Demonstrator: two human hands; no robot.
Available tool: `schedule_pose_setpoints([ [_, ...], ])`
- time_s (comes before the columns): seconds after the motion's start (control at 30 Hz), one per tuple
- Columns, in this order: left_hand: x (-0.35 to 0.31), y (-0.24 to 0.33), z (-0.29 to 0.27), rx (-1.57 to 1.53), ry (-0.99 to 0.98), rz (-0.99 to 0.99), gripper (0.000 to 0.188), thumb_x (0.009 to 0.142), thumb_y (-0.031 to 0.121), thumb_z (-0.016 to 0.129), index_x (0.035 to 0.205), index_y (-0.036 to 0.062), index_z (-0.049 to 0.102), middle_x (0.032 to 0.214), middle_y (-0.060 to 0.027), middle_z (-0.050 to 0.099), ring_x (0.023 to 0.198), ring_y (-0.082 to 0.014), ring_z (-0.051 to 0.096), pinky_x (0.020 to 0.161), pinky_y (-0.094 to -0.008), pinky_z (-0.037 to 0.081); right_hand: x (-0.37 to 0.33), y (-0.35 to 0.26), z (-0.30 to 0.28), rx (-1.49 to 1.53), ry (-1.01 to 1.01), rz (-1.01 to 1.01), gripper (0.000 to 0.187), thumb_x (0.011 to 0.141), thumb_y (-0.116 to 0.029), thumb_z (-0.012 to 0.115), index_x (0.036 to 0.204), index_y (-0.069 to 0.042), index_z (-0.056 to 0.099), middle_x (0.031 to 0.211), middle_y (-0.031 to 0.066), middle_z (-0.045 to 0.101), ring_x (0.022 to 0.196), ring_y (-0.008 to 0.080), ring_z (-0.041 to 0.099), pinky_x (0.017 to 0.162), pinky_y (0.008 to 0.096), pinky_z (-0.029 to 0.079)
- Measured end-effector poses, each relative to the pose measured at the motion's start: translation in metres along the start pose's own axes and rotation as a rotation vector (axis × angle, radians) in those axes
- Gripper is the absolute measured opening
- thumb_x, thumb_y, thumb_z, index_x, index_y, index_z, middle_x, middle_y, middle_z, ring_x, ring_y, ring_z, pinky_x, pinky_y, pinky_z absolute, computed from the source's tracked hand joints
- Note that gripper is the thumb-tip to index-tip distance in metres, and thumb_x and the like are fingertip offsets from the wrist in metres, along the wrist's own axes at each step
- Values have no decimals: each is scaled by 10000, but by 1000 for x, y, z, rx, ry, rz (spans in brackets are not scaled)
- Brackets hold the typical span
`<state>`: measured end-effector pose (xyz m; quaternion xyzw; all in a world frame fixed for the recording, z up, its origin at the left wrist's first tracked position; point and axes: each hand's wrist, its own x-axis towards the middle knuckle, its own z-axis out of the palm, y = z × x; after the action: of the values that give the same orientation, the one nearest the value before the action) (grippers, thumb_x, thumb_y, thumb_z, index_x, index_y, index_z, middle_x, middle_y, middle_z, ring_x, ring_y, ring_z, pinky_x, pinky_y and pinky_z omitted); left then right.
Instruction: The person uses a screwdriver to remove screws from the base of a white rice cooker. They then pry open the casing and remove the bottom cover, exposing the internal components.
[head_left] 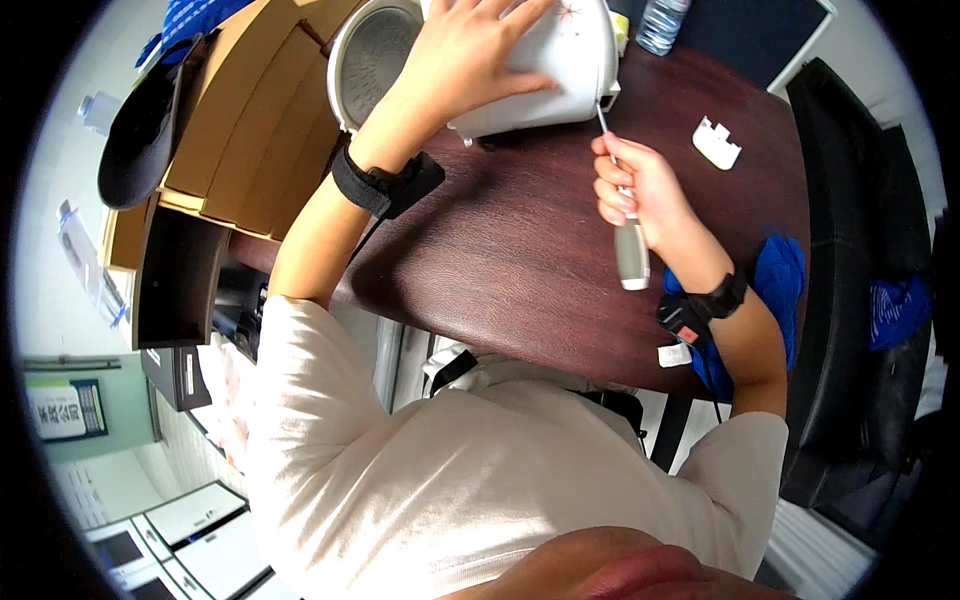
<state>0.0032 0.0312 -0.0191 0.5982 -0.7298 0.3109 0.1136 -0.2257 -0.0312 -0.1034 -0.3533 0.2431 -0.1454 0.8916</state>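
A white rice cooker [588,75] lies on its side at the far edge of the dark brown table [480,270], with its round, grey-lined lid [372,68] swung out to the left. My left hand [465,65] rests on the cooker's body, fingers spread. My right hand [648,188] is wrapped around a screwdriver [632,258] with a grey and white handle. Its metal shaft points away from me, and the tip meets the right edge of the cooker; the exact contact spot is too small to make out. A small white plastic cover [716,145] lies to the right.
Cardboard boxes [262,120] stand at the left, with a black cap [145,140] beside them. A clear plastic bottle [662,24] is at the back. Blue cloth [783,285] lies by my right forearm, and a black sofa [835,250] stands beyond the table's right edge.
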Motion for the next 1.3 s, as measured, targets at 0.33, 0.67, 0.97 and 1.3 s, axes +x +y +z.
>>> schedule_pose_setpoints([
  [0.33,-77,-89,-10,-230,363,-670,756,881,516,655,1362,-36,468,1225,-235,596,1061,-338,626,895,-372,502,-13,-27,4,-182,-78,-119,236,1042,-245,394,959,-50,497,576,-38,351,385,77,379,360,260,360],
  [0.67,-74,-62,16,-1174,291,-854,445,1029,345,466,1289,-1,566,1115,-99,659,969,-138,628,809,-279,510,-3,-36,-21,-229,100,-293,244,1040,-265,398,958,-55,491,594,-23,356,395,100,374,393,282,370],
  [0.97,-49,-60,21,-588,257,-676,320,952,284,618,1160,44,654,727,-48,664,684,-73,612,597,-240,487,-4,-33,-22,-226,112,-279,248,1039,-265,397,959,-51,495,590,-22,363,396,102,389,389,282,372],
  [1.3,2,-76,6,-441,41,-729,463,808,385,712,1130,64,630,989,-152,637,955,-304,586,856,-398,446,-1,-32,-26,-239,125,-274,249,1037,-264,400,951,-50,495,583,-24,367,388,100,390,380,277,370],
])
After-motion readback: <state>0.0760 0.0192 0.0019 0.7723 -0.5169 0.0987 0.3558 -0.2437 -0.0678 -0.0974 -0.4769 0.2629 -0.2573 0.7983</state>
